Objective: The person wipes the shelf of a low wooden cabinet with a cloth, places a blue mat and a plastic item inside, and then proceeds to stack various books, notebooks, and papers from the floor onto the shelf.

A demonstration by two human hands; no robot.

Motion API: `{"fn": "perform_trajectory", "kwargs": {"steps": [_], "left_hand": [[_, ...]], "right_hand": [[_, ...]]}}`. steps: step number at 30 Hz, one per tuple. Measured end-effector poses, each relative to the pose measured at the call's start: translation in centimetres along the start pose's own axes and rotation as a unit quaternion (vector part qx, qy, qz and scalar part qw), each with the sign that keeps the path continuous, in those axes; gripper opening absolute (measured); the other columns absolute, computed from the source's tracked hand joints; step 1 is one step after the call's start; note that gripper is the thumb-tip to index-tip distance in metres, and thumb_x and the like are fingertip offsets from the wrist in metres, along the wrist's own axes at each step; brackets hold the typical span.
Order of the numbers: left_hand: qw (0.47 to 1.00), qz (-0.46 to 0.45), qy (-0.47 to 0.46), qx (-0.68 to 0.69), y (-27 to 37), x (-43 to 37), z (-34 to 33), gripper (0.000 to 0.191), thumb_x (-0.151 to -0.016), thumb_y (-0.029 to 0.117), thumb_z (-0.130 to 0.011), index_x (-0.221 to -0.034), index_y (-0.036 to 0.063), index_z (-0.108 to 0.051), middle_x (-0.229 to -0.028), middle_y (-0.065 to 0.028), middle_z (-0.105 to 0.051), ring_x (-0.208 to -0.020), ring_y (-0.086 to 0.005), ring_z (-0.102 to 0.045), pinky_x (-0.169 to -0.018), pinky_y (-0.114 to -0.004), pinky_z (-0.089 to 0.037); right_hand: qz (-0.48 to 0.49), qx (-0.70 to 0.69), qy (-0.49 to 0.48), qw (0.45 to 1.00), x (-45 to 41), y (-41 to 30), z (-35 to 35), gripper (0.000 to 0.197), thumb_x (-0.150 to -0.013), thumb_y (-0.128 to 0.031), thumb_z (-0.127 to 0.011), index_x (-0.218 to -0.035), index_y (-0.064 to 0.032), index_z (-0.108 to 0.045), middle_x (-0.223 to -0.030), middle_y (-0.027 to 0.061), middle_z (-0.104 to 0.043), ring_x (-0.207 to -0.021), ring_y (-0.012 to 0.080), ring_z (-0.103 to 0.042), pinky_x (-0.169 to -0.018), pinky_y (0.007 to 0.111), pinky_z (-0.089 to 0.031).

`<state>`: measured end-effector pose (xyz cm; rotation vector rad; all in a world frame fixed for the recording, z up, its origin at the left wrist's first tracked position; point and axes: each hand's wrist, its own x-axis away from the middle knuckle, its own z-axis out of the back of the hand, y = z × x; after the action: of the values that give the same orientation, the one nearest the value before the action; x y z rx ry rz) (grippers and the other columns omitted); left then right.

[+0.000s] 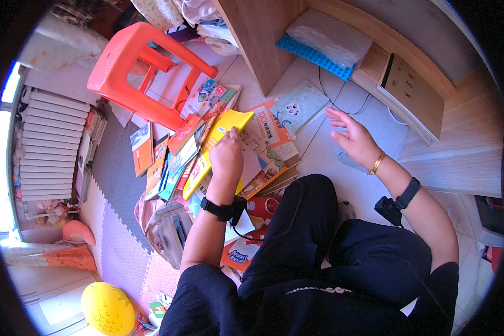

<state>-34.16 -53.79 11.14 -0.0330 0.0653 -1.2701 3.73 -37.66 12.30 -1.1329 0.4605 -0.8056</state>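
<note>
My left hand [227, 153] is closed at the edge of a thick yellow book [202, 163], which lies slanted over a heap of books. Beside it to the right lies an orange-bordered workbook [265, 122] with printed writing. My right hand [355, 136] is raised over the tiled floor, holding nothing, with its fingers apart. A pale green booklet [300, 105] lies on the floor just beyond that hand. Left of the yellow book are a small red-orange book [185, 134] and an orange-and-white book [143, 149]. My left fingertips are partly hidden.
A red plastic stool [124, 84] stands behind the heap. A wooden cabinet panel [260, 46] and low shelf edge [411, 94] rise at right. A translucent bag [168, 235] sits by my left forearm. A black cable [353, 112] crosses the floor. Foam mats [119, 235] lie left.
</note>
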Motion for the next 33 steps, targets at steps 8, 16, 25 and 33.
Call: {"fn": "perform_trajectory", "kwargs": {"steps": [8, 16, 25, 33], "left_hand": [[0.995, -0.084, 0.055, 0.014, 6.1, 0.1, 6.4, 0.046, -0.107, 0.012, -0.067, -0.152, 0.0052, -0.072, -0.129, -0.0152, -0.086, -0.104, -0.0343, -0.087, -0.088, -0.046, -0.069], [0.959, -0.199, 0.156, 0.128, 15.1, -2.2, 13.7, 0.049, -0.101, 0.006, -0.072, -0.151, 0.0093, -0.075, -0.123, -0.0149, -0.086, -0.094, -0.0335, -0.086, -0.081, -0.043, -0.069], [0.893, -0.345, 0.179, 0.226, 25.1, -6.4, 18.1, 0.05, -0.097, -0.001, -0.075, -0.146, 0.0056, -0.075, -0.123, -0.015, -0.085, -0.103, -0.0345, -0.085, -0.087, -0.046, -0.07], [0.892, -0.29, 0.09, 0.335, 27.2, -12.0, 16.6, 0.064, -0.099, 0.003, -0.089, -0.16, 0.0113, -0.072, -0.143, -0.0205, -0.083, -0.125, -0.0367, -0.084, -0.099, -0.046, -0.068]], "right_hand": [[-0.012, -0.044, -0.032, 0.998, 0.2, 0.3, 1.5, 0.077, -0.114, -0.005, -0.071, -0.184, -0.0173, -0.042, -0.173, 0.0218, -0.062, -0.146, 0.0303, -0.073, -0.119, 0.044, -0.062], [0.029, -0.079, 0.028, 0.996, 1.0, -2.0, 6.8, 0.095, -0.109, -0.002, -0.079, -0.189, -0.0237, -0.032, -0.185, 0.0267, -0.043, -0.144, 0.0317, -0.075, -0.113, 0.039, -0.067], [0.081, 0.003, 0.172, 0.982, 2.3, -1.2, 15.7, 0.018, -0.115, 0.001, -0.074, -0.131, -0.0063, -0.071, -0.144, 0.0132, -0.082, -0.124, 0.0208, -0.081, -0.102, 0.034, -0.066], [0.184, 0.1, 0.237, 0.949, 3.6, -3.5, 22.9, 0.012, -0.118, 0.001, -0.068, -0.128, -0.0051, -0.071, -0.131, 0.0119, -0.088, -0.121, 0.0238, -0.084, -0.105, 0.037, -0.066]]}}
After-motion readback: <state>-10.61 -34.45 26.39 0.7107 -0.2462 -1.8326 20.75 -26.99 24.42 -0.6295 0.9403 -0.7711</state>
